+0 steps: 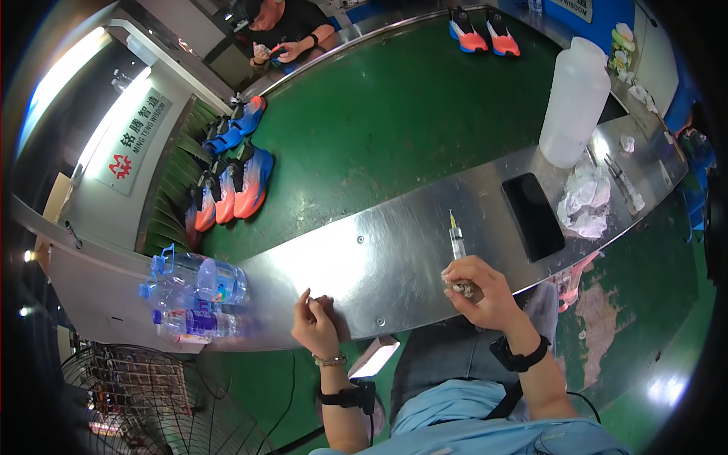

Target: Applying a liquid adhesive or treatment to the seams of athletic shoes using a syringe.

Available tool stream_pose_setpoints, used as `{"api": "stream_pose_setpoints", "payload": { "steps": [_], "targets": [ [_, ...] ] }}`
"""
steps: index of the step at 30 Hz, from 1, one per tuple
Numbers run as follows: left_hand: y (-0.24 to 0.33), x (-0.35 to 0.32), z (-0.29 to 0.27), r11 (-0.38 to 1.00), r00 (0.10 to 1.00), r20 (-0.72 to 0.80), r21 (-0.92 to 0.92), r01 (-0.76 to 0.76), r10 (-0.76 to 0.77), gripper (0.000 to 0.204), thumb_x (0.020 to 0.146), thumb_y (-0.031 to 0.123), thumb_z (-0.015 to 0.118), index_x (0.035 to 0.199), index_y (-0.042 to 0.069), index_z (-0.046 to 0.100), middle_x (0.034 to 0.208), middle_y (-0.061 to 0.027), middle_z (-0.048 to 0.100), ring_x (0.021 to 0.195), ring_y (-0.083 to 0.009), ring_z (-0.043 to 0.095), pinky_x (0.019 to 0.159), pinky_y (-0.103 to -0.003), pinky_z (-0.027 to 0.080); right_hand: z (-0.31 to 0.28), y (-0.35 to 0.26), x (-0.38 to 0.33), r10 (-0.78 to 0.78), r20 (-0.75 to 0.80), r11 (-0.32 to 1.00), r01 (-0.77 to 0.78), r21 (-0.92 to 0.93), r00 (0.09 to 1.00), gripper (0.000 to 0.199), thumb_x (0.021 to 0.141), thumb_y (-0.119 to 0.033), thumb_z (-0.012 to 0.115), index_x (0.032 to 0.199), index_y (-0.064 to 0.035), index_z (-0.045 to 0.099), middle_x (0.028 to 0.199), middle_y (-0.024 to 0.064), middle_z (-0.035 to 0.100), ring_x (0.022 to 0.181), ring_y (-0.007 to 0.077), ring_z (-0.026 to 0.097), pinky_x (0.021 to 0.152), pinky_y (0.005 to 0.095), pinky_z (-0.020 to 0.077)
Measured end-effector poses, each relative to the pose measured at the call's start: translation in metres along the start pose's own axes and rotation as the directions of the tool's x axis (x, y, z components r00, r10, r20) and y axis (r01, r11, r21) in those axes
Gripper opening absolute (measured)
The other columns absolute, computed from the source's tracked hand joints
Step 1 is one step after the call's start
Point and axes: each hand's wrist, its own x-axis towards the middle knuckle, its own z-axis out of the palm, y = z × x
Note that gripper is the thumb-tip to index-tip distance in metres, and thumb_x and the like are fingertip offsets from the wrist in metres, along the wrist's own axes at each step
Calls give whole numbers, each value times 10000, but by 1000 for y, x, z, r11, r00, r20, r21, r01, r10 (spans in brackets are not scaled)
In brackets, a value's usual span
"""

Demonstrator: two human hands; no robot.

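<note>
One syringe (456,241), needle tip away.

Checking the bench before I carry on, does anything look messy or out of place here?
Crumpled white tissue lies heaped on the metal ledge beside the black phone. Three water bottles lie on their sides at the ledge's left end. Nothing looks spilled.

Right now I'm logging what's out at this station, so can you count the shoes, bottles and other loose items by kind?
Orange-and-blue sports shoes: 6, two at the belt's far end and four at its left edge
Clear plastic water bottles: 3
Tall white plastic jug: 1
Flat black phone: 1
Clear syringe in the right hand: 1
Crumpled white rag: 1
Total: 13
</note>
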Motion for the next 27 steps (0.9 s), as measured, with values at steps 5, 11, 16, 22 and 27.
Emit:
{"api": "stream_pose_setpoints", "payload": {
  "steps": [5,11,16,22,27],
  "targets": [
    [-4,1,-3,998,998,-31,40,-45,46,199,832,20,471,982,8,602,685,-92,654,630,-143,647,581,-240,510,-1,-1,4,-57,11,998,58,-16,998,257,709,-48,643,941,-95,542,914,74,582,806,249,573,738,315,450],
    [4,0,-10,991,999,-3,125,-41,42,199,824,19,469,962,9,611,691,-100,653,642,-148,645,593,-250,500,2,0,-5,-106,-103,994,106,-6,989,271,704,-13,637,947,-65,530,929,105,583,796,239,591,707,305,480],
    [-3,-4,-14,991,999,-17,126,-43,45,191,815,25,480,949,14,615,677,-95,652,641,-149,646,602,-249,499,0,0,-12,-197,-163,980,196,-26,967,229,724,0,594,936,-43,523,924,129,580,795,242,592,693,298,483],
    [-14,-2,2,998,1000,8,66,3,-3,205,815,50,484,979,34,606,681,-94,654,632,-167,648,597,-282,500,-66,20,-15,-256,-564,962,148,-230,785,159,806,-25,484,963,-2,478,912,129,537,823,230,561,747,346,469],
    [-9,4,-15,1000,1000,-8,-25,14,-14,227,856,28,437,1036,-18,569,707,-112,639,652,-160,627,589,-274,507,-128,30,-3,-138,-802,988,22,-154,581,181,877,-22,439,1057,4,434,928,107,510,840,174,540,799,327,467]
  ]
}}
